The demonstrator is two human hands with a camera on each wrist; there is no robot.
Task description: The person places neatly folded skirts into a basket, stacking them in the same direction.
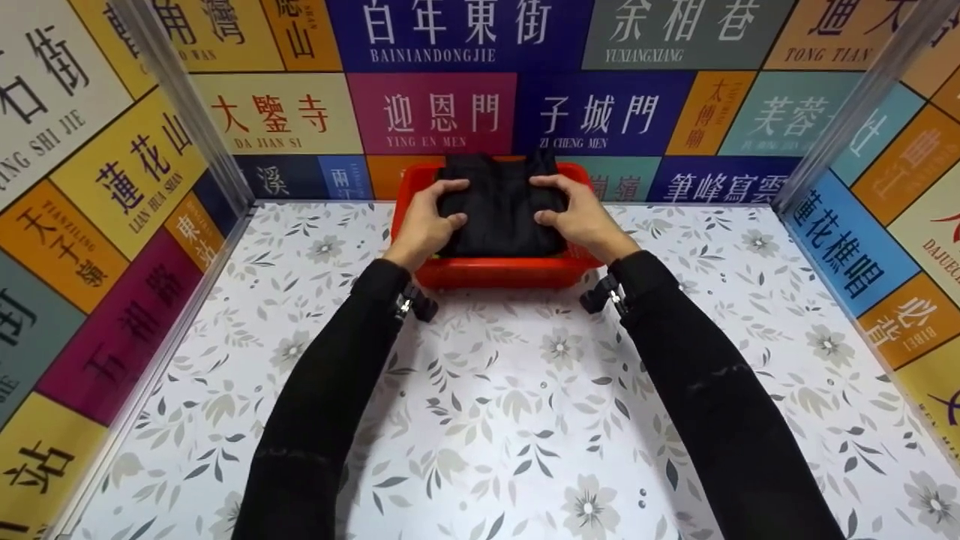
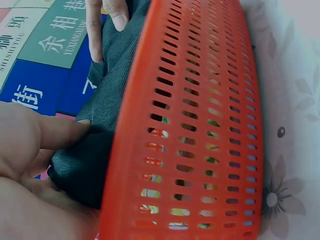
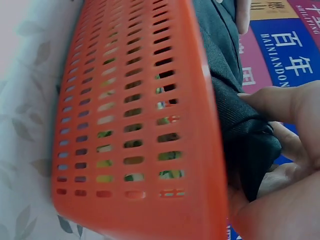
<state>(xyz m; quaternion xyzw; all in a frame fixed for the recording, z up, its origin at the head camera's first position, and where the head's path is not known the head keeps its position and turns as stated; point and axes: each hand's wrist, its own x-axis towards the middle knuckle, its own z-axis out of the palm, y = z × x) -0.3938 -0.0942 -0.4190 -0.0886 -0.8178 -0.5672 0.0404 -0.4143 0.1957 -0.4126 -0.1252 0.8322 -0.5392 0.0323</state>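
Note:
A folded black cloth [image 1: 501, 214] with a fine diagonal weave lies in the top of a red plastic basket [image 1: 502, 274]. My left hand [image 1: 426, 225] grips its left side, thumb on the near face and fingers farther round the edge. On the opposite side, my right hand [image 1: 589, 214] holds the cloth the same way. Both wrist views show the thumb pressing into the fabric just above the basket's rim. Through the slots of the basket wall [image 2: 195, 100], coloured printed items show inside; their kind cannot be made out.
The basket stands at the back of a table [image 1: 525, 420] with a white floral cover, close to the back wall panel [image 1: 439, 112] of coloured Chinese place-name signs. Similar panels rise at the left [image 1: 112, 300] and right [image 1: 862, 247]. Clear upright strips mark the corners.

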